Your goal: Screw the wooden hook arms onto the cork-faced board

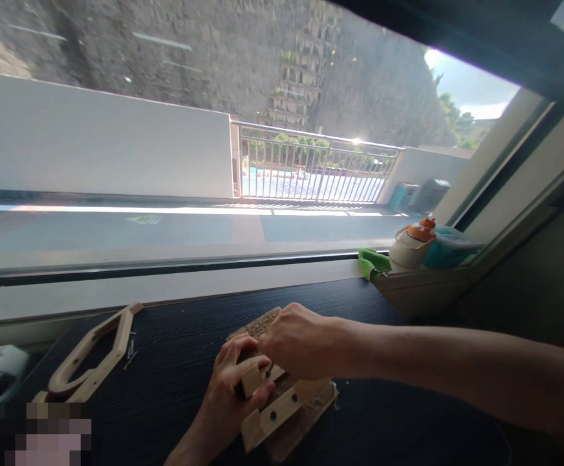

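On dark table (165,362): wooden block (251,380), left hand (231,378) clasped round it, apparently for steadiness; right hand (292,340) alongside, grip hidden.

Left fingers (248,367) bent, right forearm (422,356) outstretched

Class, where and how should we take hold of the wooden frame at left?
Likely from above, taking the wooden frame by its left bar, fingers through the open middle: the slim bar suits wrapping, and metal pieces lie beside the right.
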A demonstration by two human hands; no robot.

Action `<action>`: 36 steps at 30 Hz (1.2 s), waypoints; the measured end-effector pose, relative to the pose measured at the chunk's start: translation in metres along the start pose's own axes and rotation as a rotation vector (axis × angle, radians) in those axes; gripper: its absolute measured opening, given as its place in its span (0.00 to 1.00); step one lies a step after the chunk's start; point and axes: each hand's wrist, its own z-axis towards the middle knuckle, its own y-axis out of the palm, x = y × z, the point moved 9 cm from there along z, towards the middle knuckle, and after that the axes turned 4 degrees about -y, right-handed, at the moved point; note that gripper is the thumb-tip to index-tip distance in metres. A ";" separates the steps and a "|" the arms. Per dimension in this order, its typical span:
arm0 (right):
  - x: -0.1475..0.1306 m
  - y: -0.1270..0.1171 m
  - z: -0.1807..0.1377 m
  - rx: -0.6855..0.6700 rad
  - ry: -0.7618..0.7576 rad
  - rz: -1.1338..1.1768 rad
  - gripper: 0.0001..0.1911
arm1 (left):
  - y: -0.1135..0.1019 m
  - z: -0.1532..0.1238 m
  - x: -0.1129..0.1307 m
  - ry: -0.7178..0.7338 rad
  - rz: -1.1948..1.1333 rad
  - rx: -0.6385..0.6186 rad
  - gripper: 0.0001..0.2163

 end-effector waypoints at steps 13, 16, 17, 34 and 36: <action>-0.014 -0.002 0.005 -0.169 0.007 -0.049 0.05 | -0.002 -0.001 0.003 -0.005 -0.016 0.006 0.09; -0.010 0.003 0.009 -0.151 -0.001 -0.054 0.05 | -0.001 -0.001 0.002 -0.011 -0.021 -0.003 0.11; -0.005 0.004 0.009 -0.148 0.010 -0.042 0.05 | -0.001 -0.001 0.002 -0.015 -0.020 -0.007 0.10; 0.058 0.070 -0.133 0.541 0.684 0.867 0.18 | -0.002 0.000 -0.006 0.040 0.087 -0.042 0.18; 0.050 0.084 -0.128 0.646 0.625 1.011 0.17 | 0.000 0.000 -0.008 0.049 0.126 -0.067 0.18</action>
